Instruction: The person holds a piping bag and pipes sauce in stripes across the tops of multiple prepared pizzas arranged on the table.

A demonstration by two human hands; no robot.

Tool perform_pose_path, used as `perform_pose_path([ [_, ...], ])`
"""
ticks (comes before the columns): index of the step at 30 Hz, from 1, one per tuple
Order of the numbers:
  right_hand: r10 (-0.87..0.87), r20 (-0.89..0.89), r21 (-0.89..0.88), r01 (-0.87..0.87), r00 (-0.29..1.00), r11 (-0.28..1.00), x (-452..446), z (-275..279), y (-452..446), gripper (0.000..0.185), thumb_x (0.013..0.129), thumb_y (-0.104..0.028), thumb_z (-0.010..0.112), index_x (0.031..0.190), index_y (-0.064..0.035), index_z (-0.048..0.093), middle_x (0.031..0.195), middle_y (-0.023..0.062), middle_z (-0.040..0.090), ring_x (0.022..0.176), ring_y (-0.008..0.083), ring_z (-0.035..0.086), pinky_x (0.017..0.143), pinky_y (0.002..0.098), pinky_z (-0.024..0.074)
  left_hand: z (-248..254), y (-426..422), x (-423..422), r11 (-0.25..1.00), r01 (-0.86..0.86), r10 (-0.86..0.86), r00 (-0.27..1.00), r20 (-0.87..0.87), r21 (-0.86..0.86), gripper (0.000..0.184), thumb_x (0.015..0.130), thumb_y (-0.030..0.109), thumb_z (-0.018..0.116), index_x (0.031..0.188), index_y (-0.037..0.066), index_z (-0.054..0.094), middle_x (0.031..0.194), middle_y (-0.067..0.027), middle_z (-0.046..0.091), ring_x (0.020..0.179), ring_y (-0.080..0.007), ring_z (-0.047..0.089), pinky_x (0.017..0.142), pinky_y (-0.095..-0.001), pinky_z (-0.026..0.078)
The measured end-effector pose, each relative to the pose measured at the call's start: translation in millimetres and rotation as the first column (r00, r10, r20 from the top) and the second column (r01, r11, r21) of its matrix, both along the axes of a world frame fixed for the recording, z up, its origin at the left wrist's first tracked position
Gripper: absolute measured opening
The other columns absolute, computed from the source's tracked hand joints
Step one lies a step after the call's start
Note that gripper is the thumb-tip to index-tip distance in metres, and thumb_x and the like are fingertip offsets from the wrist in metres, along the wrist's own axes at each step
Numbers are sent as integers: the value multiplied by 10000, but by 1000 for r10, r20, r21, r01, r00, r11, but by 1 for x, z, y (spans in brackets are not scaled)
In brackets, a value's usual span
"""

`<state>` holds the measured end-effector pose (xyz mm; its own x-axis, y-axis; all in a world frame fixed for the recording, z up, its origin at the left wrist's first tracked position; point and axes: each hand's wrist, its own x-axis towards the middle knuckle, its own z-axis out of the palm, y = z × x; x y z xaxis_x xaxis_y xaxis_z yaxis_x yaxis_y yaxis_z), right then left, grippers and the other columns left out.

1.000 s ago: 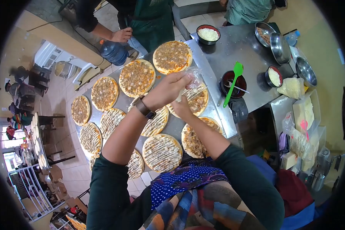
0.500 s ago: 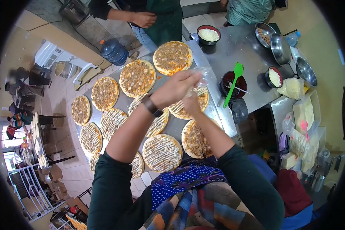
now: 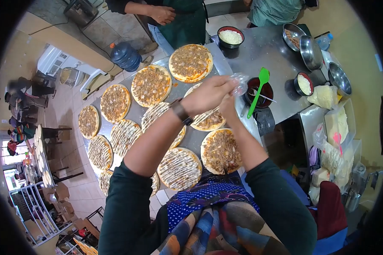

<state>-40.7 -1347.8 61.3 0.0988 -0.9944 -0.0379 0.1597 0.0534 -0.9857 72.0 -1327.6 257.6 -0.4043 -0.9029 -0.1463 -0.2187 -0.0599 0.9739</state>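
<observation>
My left hand (image 3: 208, 94), with a dark band on its wrist, is closed round a clear plastic bag (image 3: 239, 84) whose top sticks out beyond the fingers. Right below and touching it, my right hand (image 3: 228, 107) is closed round the lower part of the same bag. Both are over a partly striped pizza (image 3: 209, 120). White stripes cover the pizza at the front (image 3: 179, 169) and several others on the left. The pizza near my right forearm (image 3: 220, 152) and the back one (image 3: 190, 63) have crumbly brown topping without stripes.
On the metal table (image 3: 268, 46) to the right are a dark bowl (image 3: 266, 91) with a green spatula (image 3: 258, 92) across it, bowls of white shreds (image 3: 230, 37) (image 3: 304, 84) and steel bowls (image 3: 311, 53). A person in a green apron (image 3: 183, 25) stands across the table.
Both my hands have moved right together with the bag, uncovering more white stripes on the pizza below. The person across the table has shifted right.
</observation>
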Motion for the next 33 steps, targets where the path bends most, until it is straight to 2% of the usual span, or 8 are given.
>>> perform_pose_path([
  [4,-24,197,64,12,980,998,-2,29,-5,137,861,-119,519,907,-4,579,833,39,587,811,121,539,687,287,433,-9,-4,-2,998,17,-16,1000,15,-64,335,930,245,431,1063,-34,562,963,-70,610,899,-124,532,826,-251,408],
  [5,-81,-46,-281,65,996,958,14,0,7,160,851,-125,514,910,9,580,840,53,596,832,127,548,715,280,436,-9,1,3,998,19,-18,1000,16,-64,335,930,245,431,1063,-34,562,963,-70,610,899,-124,532,826,-251,408],
  [10,189,-149,127,-171,971,977,34,-5,51,206,813,-140,531,920,34,562,839,86,596,837,158,557,749,281,433,-17,8,10,995,17,-10,997,-70,94,335,933,243,427,1045,-36,575,969,-65,609,905,-119,532,829,-249,411],
  [11,-163,-206,-339,86,965,937,31,-31,32,166,828,-106,505,904,29,566,813,83,592,797,129,558,693,274,442,-14,4,5,995,19,-13,997,-70,94,335,933,243,427,1045,-36,575,969,-65,609,905,-119,532,829,-249,411],
  [14,-39,194,48,30,980,998,-12,32,2,178,847,-71,465,950,34,566,880,115,595,834,169,572,718,285,448,-6,-4,-11,1000,18,-19,1000,-22,-8,319,931,237,436,1044,-20,588,970,-54,610,895,-107,536,818,-246,417],
  [19,-112,-338,-227,35,935,973,23,-61,38,226,847,-141,500,978,34,555,918,127,592,923,202,559,795,320,426,-4,6,2,998,17,-15,999,-32,56,318,931,234,438,1041,-26,584,974,-55,609,912,-112,531,836,-251,409],
  [23,-93,-211,-215,47,973,976,30,-87,34,247,860,-172,512,987,37,551,894,124,588,865,187,558,739,323,432,-9,5,0,984,-6,15,998,-53,176,314,932,230,435,1037,-26,583,975,-55,610,914,-112,532,835,-251,410],
  [33,19,-113,-205,-42,993,978,23,5,55,247,865,-123,476,1064,11,532,968,96,567,927,165,526,770,320,415,-1,12,1,997,26,-25,1000,-18,73,306,934,222,430,1011,-31,584,953,-58,611,895,-105,537,826,-248,413],
])
